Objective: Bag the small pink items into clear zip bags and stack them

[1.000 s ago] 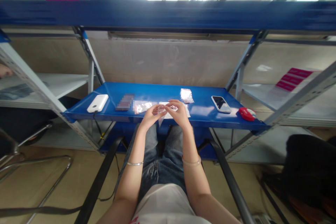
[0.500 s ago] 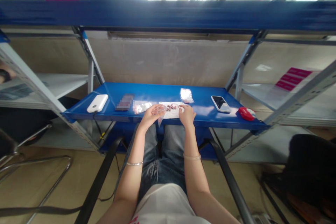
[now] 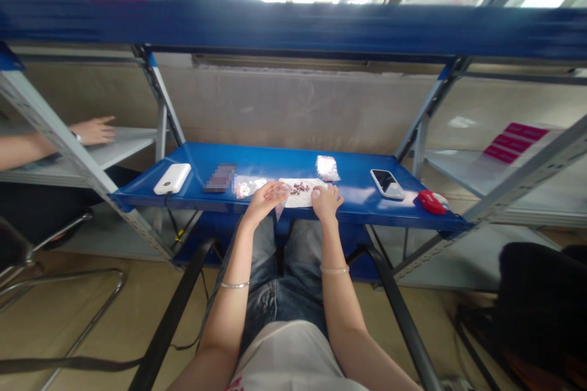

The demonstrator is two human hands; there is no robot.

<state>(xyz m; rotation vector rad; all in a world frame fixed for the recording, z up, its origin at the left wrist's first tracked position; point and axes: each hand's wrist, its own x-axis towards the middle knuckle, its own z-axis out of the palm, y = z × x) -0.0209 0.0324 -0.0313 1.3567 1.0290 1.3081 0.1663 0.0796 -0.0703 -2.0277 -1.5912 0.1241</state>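
Observation:
On the blue shelf table, a white sheet (image 3: 300, 200), paper or cloth, lies in front of me with several small dark red beads or pieces (image 3: 300, 187) on it. My left hand (image 3: 266, 200) is closed on a small clear plastic bag (image 3: 279, 208) at the sheet's left end, and the bag's corner hangs over the front edge. At the right end, my right hand (image 3: 325, 200) has its thumb and index finger close together, touching the sheet or something small on it. What lies between those fingertips is too small to make out.
A small clear bag with white contents (image 3: 327, 168) lies behind the sheet, and another clear bag (image 3: 250, 187) left of my left hand. A white power bank (image 3: 172, 179), a blurred dark item (image 3: 220, 178), a phone (image 3: 387, 184) and a red object (image 3: 431, 201) lie on the blue table (image 3: 275, 159).
At the far left, another person's hand has come into view over the neighbouring shelf. My right hand has shifted slightly at the sheet's right end; my left hand keeps the bag.

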